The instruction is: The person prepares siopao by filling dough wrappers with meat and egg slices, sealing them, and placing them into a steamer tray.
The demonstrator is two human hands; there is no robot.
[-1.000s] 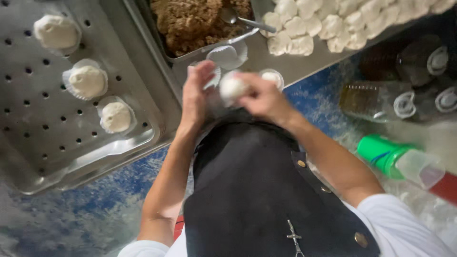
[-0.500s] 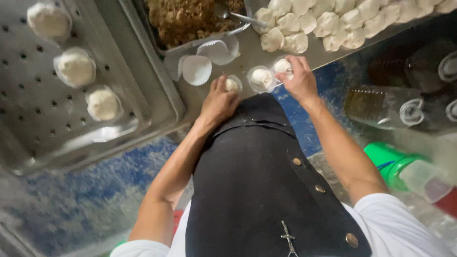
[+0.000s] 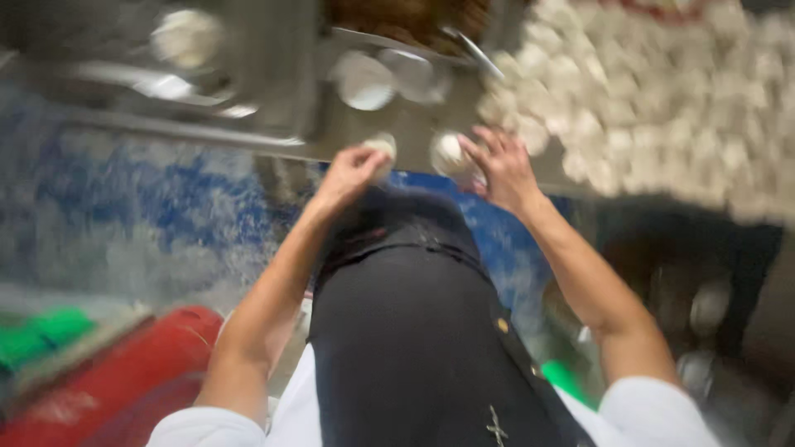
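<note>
White dough rounds sit at the table's (image 3: 414,132) near edge: the left hand (image 3: 352,170) pinches one round (image 3: 383,147), the right hand's (image 3: 503,170) grip closes on another (image 3: 449,153). Gentle, even pressure should preserve their shape.

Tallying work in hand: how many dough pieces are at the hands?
2: one at the left hand near, one at the right hand near. Blur may hide others.
</note>
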